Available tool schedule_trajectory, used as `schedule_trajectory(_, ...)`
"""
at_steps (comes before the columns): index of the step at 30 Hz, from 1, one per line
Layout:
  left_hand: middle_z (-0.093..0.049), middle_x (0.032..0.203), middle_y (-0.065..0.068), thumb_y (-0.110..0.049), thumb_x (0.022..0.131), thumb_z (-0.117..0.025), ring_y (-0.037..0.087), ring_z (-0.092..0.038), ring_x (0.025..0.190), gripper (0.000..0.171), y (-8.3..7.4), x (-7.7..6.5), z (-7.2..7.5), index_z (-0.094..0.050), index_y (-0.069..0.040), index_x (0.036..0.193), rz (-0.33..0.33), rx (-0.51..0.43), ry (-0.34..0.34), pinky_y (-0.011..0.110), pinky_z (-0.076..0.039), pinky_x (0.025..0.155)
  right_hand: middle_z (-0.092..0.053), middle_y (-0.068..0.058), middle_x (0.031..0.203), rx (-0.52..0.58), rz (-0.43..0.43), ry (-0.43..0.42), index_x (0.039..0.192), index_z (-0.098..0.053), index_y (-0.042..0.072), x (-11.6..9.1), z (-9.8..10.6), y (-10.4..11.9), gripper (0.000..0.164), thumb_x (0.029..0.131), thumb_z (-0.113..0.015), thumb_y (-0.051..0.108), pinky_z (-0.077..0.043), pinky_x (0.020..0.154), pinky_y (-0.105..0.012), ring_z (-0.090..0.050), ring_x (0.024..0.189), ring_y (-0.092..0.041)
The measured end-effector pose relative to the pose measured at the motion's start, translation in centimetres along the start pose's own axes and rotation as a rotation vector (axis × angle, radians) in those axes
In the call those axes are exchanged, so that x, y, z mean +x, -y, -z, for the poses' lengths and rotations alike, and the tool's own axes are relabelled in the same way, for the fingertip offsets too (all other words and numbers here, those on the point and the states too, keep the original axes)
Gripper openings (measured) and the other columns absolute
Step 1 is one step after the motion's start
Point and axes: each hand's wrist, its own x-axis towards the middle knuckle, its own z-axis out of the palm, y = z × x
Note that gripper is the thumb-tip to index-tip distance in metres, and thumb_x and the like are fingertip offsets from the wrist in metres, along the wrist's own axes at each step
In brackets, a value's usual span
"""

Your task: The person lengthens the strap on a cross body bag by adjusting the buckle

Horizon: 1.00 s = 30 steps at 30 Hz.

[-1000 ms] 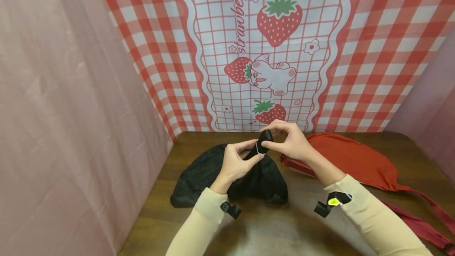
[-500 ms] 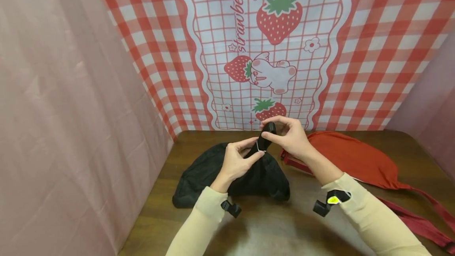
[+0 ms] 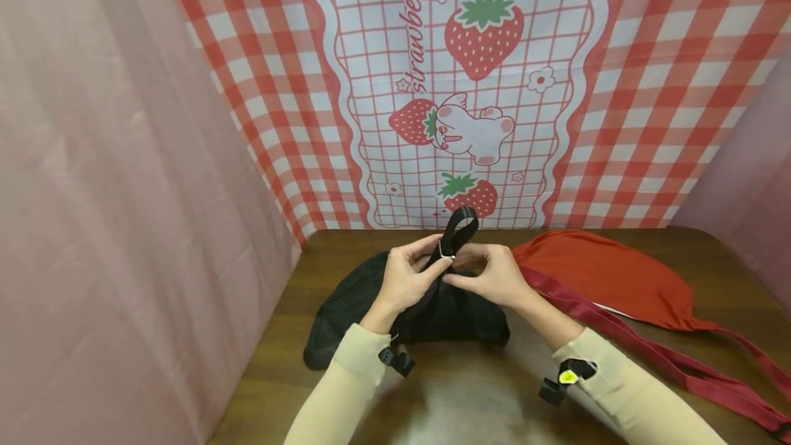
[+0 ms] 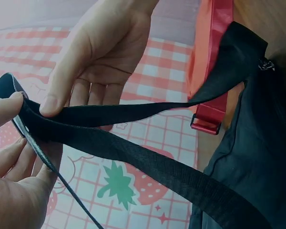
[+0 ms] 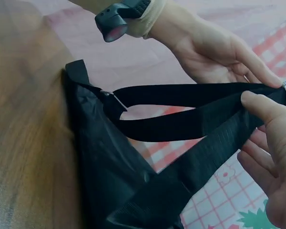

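Observation:
A black bag (image 3: 346, 307) lies on the table in the head view, its black strap (image 4: 152, 155) lifted up from it. Fingers and thumb of my left hand (image 3: 404, 283) pinch the strap at a silver slider buckle (image 3: 446, 251). Just beside the buckle, on the bag side, my right hand (image 3: 494, 277) pinches the strap between thumb and fingers. A loop (image 3: 463, 217) of strap stands up above the buckle, untouched at its top. The right wrist view shows the strap stretching from the bag to both hands.
To the right lies a red bag (image 3: 605, 277) with a dark red strap (image 3: 680, 362) trailing to the table's front right. A strawberry-print checked cloth (image 3: 469, 88) hangs behind the wooden table (image 3: 482, 404). A pink curtain (image 3: 123, 191) stands on the left.
My right hand has let go of the strap loop's upper part and moved down to the strap below the buckle. The loop now stands open by itself. My left hand keeps its pinch.

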Motion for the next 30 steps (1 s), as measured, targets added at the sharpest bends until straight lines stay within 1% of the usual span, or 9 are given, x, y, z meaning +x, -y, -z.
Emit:
schedule_trajectory(3,-0.073,0.13,0.025,-0.004,0.098,-0.076,0.035,-0.071,0.125,0.043,0.0,0.0,0.0,-0.067,0.002,0.14,0.023,-0.012,-0.008,0.034,-0.057,0.108,-0.083,-0.006,0.102,-0.05,0.006,0.001,0.115,-0.081,0.009,-0.6,-0.1,-0.4,0.036,0.083,-0.094,0.017,-0.068,0.08,-0.034,-0.08,0.088,-0.018)
schedule_trajectory(8,-0.072,0.13,0.025,-0.003,0.098,-0.076,0.035,-0.07,0.126,0.045,0.0,0.0,0.0,-0.066,0.002,0.141,0.052,-0.026,-0.031,0.033,-0.057,0.11,-0.082,-0.004,0.105,-0.127,-0.034,0.151,0.118,-0.079,0.008,-1.6,0.9,-1.4,0.038,0.084,-0.093,0.017,-0.067,0.077,-0.033,-0.079,0.091,-0.016)
schedule_trajectory(10,-0.072,0.13,0.025,-0.003,0.097,-0.076,0.036,-0.07,0.127,0.045,0.0,0.0,-0.1,-0.066,0.003,0.141,0.051,-0.019,-0.028,0.033,-0.057,0.109,-0.082,-0.001,0.107,-0.124,-0.038,0.178,0.12,-0.077,0.011,-1.6,1.2,-1.5,0.04,0.084,-0.093,0.018,-0.064,0.075,-0.03,-0.079,0.094,-0.018)
schedule_trajectory(12,-0.072,0.13,0.026,-0.002,0.098,-0.076,0.036,-0.07,0.127,0.045,0.0,0.0,-0.3,-0.066,0.004,0.141,0.047,-0.014,-0.02,0.033,-0.057,0.109,-0.082,0.0,0.108,-0.109,-0.024,0.153,0.121,-0.076,0.013,-1.2,1.1,-1.2,0.041,0.084,-0.093,0.02,-0.062,0.072,-0.03,-0.079,0.095,-0.018)
schedule_trajectory(15,-0.072,0.13,0.026,-0.001,0.097,-0.076,0.037,-0.07,0.127,0.045,0.1,0.1,-0.6,-0.066,0.005,0.14,0.045,-0.018,-0.01,0.03,-0.056,0.109,-0.082,0.0,0.104,-0.068,0.003,0.075,0.117,-0.078,0.014,-0.6,0.6,-0.7,0.039,0.083,-0.094,0.022,-0.064,0.076,-0.029,-0.08,0.093,-0.017)
schedule_trajectory(18,-0.072,0.132,0.026,-0.002,0.097,-0.076,0.036,-0.069,0.128,0.045,0.1,0.3,-0.7,-0.065,0.005,0.141,0.044,-0.019,0.007,0.03,-0.056,0.109,-0.083,-0.001,0.096,-0.042,0.016,-0.012,0.11,-0.08,0.013,-0.5,0.0,-0.6,0.032,0.081,-0.095,0.017,-0.067,0.076,-0.032,-0.079,0.086,-0.013)
schedule_trajectory(20,-0.072,0.132,0.026,-0.002,0.098,-0.075,0.036,-0.069,0.128,0.045,-0.1,0.4,-0.7,-0.065,0.005,0.141,0.042,-0.019,0.005,0.033,-0.056,0.11,-0.082,-0.001,0.094,-0.037,0.013,-0.038,0.107,-0.081,0.013,-0.7,-0.1,-0.8,0.03,0.081,-0.095,0.014,-0.067,0.075,-0.032,-0.079,0.084,-0.011)
schedule_trajectory(25,-0.073,0.129,0.027,0.0,0.097,-0.075,0.038,-0.07,0.127,0.044,-0.5,0.5,-0.4,-0.066,0.005,0.139,0.051,-0.045,-0.046,0.049,-0.053,0.114,-0.08,0.001,0.097,-0.046,0.006,0.025,0.108,-0.079,0.015,-1.4,0.2,-1.8,0.033,0.08,-0.095,0.012,-0.064,0.078,-0.025,-0.076,0.086,-0.015)
schedule_trajectory(30,-0.072,0.13,0.026,-0.002,0.097,-0.076,0.037,-0.07,0.127,0.044,-0.6,0.4,-0.4,-0.067,0.004,0.14,0.075,-0.032,-0.02,0.046,-0.053,0.114,-0.079,-0.008,0.114,0.1,-0.005,0.071,0.124,-0.074,0.011,-1.0,0.3,-1.7,0.044,0.084,-0.092,0.008,-0.064,0.092,-0.027,-0.077,0.103,-0.016)
